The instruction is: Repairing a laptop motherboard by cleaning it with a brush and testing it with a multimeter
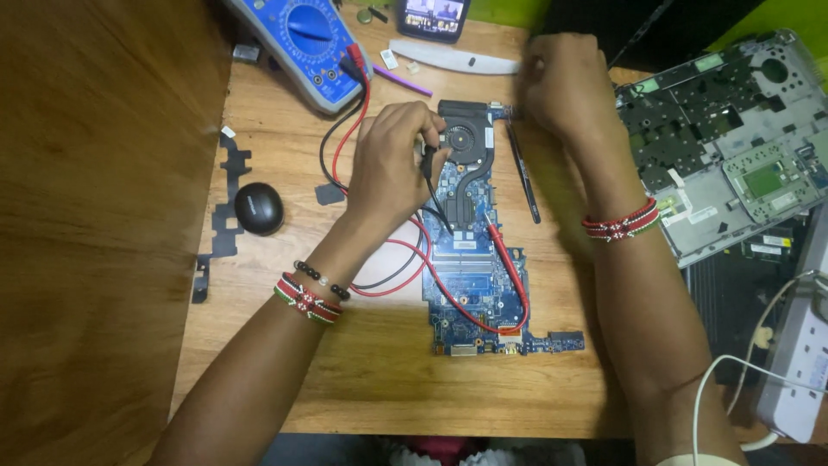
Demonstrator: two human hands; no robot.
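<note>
**Probe held to laptop board on wooden bench**

A black probe is being gripped in the clenched left hand, its tip being pressed onto the blue motherboard just beside the black fan. The board is being kept flat on the pale wooden table, directly under and below the grip. The right hand is being held closed at the board's top right corner; what it is pinching cannot be told. A red probe is lying loose on the board, below the left-hand grip. Red and black leads are being trailed up-left of the grip to a blue multimeter. Left of the grip, a black mouse is sitting near the darker wood panel. Right of the right hand, an opened laptop chassis is being rested at the table edge, a white power strip below it.
</note>
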